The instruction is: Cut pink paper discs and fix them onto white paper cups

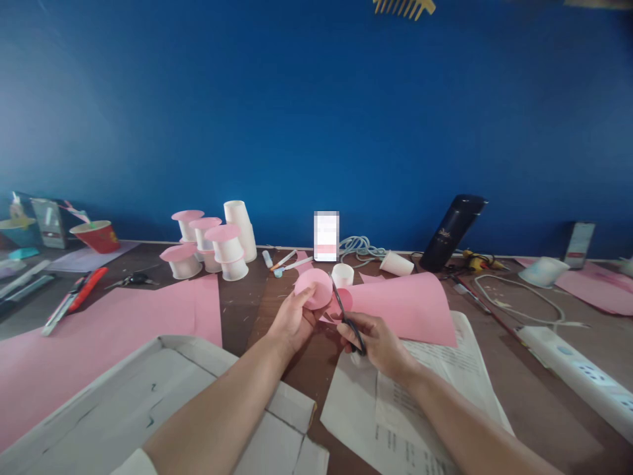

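Observation:
In my left hand [299,315] is a round pink paper disc [314,288], pinched between thumb and fingers. My right hand [372,340] is closed around the black handles of a pair of scissors [352,323]. Their blades point up and away, close beside the disc's right edge. A rolled sheet of pink paper [405,305] lies just right of the scissors, with another small pink piece [345,300] behind the blades. A short white paper cup piece [342,274] stands just beyond the disc.
Several white cup pieces with pink discs [225,251] stand at back left, near a stack of white cups [240,231]. A red utility knife [76,297] rests on pink paper [163,307]. A phone [326,237], a black bottle [452,231] and a power strip [578,369] stand around.

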### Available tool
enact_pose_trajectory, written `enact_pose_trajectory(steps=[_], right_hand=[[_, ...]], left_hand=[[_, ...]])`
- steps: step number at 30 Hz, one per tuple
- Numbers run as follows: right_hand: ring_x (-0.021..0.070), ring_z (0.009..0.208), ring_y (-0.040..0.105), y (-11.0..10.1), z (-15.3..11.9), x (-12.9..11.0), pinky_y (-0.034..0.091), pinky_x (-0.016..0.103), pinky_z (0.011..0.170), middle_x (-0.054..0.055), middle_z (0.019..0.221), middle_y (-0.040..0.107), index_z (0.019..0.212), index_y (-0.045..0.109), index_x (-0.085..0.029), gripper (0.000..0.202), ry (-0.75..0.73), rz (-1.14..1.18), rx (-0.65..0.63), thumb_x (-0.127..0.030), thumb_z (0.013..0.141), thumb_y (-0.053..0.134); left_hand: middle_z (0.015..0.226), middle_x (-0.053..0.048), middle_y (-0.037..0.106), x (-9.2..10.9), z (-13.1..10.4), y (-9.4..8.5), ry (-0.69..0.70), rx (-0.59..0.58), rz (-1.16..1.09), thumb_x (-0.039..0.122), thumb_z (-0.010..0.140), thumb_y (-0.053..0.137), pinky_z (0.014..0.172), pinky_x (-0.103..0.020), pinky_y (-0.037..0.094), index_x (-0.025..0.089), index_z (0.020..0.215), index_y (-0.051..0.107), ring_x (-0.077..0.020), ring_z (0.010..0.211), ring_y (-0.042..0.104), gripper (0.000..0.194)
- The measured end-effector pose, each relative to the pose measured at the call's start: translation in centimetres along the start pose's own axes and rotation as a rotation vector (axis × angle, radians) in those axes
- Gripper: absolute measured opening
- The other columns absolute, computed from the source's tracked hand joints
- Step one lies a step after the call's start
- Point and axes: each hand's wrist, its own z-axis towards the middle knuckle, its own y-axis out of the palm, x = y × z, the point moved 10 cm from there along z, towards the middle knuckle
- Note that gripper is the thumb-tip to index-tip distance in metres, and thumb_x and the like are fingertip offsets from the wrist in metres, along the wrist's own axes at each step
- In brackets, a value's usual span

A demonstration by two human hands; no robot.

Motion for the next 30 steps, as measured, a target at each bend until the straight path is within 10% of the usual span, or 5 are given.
enact_pose_trajectory(steps=[30], right_hand=[[0.0095, 0.055, 0.044, 0.27, 0.04, -0.19, 0.033, 0.024, 0.051, -0.001, 0.060, 0.052, 0.108, 0.067, -0.011, 0.050, -0.007, -0.033, -0.021, -0.053, 0.081, 0.062]], left_hand=[[0.084, -0.011, 0.070, 0.01, 0.21, 0.06, 0.018, -0.017, -0.037, 0.015, 0.077, 0.066, 0.070, -0.031, 0.057, 0.009, 0.093, 0.061, -0.0185, 0.073, 0.067, 0.018]])
